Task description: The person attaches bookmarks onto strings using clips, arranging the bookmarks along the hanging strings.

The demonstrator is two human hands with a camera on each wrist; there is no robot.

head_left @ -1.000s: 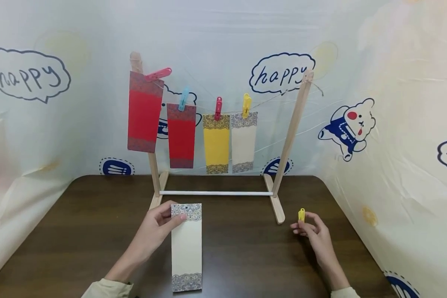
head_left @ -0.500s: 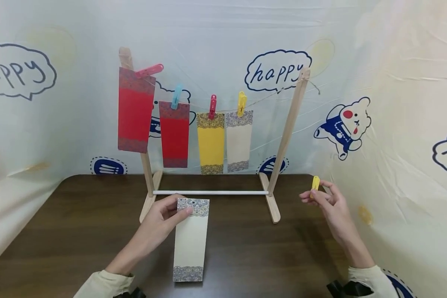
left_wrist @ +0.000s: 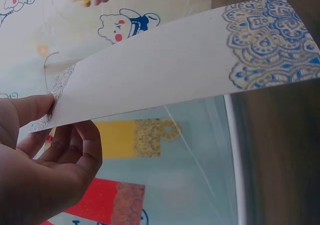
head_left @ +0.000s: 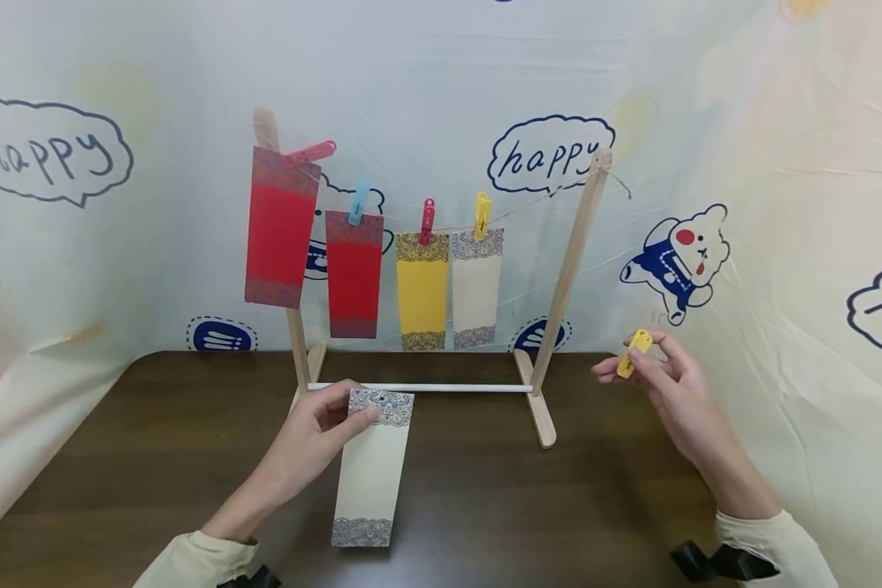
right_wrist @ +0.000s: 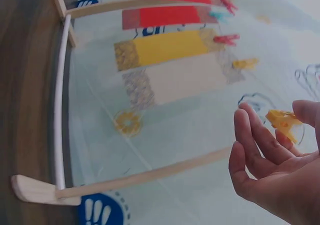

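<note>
My left hand (head_left: 309, 445) pinches the patterned top end of a white paper card (head_left: 371, 474), thumb in front and fingers behind. Blue lace print bands both ends of the card, which hangs tilted in front of the rack. In the left wrist view the card (left_wrist: 150, 60) stretches away from the thumb. Off to the right of the rack, my right hand (head_left: 679, 400) holds a yellow clothespin (head_left: 634, 354) between thumb and fingers. Seen from the right wrist, the clothespin (right_wrist: 282, 122) sits at the thumb tip while the other fingers extend loosely.
A wooden rack (head_left: 573, 269) with a white crossbar (head_left: 456, 388) stands on the dark table (head_left: 514, 506). From its string (head_left: 529, 204) hang two red cards (head_left: 354, 278), a yellow card (head_left: 422, 290) and a white card (head_left: 476, 286), each clipped by a clothespin. A printed curtain closes the back.
My right hand has risen and moved right with the yellow clothespin, which now tilts. The left hand has lifted the white card slightly, and its lower end has swung left.
</note>
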